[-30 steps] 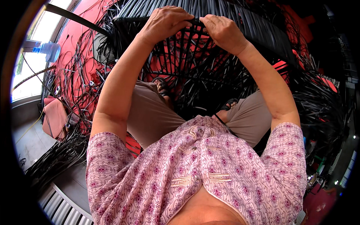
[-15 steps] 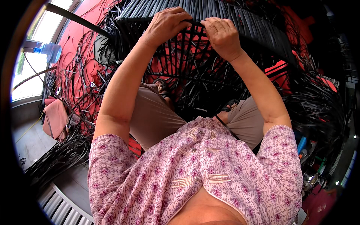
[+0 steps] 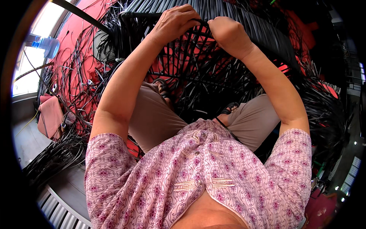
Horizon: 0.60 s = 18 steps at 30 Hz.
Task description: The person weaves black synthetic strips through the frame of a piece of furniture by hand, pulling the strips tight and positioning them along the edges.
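At the top centre, both hands work at the near edge of a furniture frame woven with dark grey strips (image 3: 263, 32). My left hand (image 3: 176, 22) bends its fingers over the black frame bar (image 3: 143, 15), thumb and fingertips closed on it. Just right of it, with a narrow gap between them, my right hand (image 3: 230, 36) is closed like a fist against the same bar. Whatever its fingers hold is hidden behind the knuckles. Below the bar, black strips (image 3: 187, 49) cross in an open lattice.
Loose black strips lie tangled on the red floor (image 3: 70, 57), with thick heaps at right (image 3: 320, 110) and lower left (image 3: 57, 156). At left are a clear blue water bottle (image 3: 49, 46) and a pink pad (image 3: 50, 117). A dark pole (image 3: 82, 16) slants in at upper left.
My right hand has turned and its fingers have curled into a fist, its elbow swinging outward to the right. My left hand stays at the bar. The whole view has shifted slightly.
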### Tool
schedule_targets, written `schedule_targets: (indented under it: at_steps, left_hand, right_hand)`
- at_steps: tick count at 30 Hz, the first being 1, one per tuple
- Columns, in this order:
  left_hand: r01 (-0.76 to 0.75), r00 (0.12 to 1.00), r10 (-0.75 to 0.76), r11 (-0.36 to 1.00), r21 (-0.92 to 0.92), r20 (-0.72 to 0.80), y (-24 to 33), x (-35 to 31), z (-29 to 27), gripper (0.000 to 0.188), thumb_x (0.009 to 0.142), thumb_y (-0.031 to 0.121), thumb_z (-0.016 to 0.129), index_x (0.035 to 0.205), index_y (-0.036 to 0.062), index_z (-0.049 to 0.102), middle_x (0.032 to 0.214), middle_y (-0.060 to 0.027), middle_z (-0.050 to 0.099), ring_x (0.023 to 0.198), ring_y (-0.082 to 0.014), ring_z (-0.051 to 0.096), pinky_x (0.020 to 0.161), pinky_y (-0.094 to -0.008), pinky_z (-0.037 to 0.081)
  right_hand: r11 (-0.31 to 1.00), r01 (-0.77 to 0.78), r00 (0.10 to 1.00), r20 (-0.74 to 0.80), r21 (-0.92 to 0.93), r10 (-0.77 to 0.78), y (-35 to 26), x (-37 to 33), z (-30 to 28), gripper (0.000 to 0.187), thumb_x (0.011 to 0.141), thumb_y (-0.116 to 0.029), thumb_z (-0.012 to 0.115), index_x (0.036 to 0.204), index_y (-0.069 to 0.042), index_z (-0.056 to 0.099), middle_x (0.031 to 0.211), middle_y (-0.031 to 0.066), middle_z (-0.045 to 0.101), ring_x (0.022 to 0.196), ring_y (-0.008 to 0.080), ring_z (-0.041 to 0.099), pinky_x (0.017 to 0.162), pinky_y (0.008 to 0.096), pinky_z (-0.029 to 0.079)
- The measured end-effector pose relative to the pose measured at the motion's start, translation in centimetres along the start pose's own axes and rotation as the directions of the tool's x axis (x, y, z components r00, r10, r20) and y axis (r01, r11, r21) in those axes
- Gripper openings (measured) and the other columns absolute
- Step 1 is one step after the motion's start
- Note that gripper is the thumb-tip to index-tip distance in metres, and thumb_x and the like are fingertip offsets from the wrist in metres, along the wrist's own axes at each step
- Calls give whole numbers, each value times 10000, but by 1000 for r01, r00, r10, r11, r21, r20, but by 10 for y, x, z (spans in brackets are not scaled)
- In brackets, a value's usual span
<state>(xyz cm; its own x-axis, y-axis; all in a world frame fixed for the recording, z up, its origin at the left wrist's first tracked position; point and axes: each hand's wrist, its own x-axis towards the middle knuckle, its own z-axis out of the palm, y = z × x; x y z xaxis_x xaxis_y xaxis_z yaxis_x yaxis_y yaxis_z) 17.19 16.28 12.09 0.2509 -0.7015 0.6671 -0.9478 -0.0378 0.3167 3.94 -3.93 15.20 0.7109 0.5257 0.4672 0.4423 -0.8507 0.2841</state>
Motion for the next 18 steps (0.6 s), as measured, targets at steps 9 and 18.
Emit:
schedule_targets:
  at_steps: [9,18]
  left_hand:
    - [110,992,-109,994,-27,65,5,3,-8,194,892,264,748,997,101,737,944,-36,672,851,-279,680,741,-382,526]
    - [151,987,-152,988,35,46,8,3,-6,205,885,301,752,984,122,753,922,-28,679,847,-270,686,751,-390,521]
  right_hand:
    - [995,-38,997,65,91,32,9,12,-8,131,769,-128,716,820,-81,605,803,78,605,767,268,672,677,383,581]
    - [981,-101,984,164,165,73,18,14,-11,137,824,-167,690,920,-73,664,878,89,669,849,272,709,750,384,593]
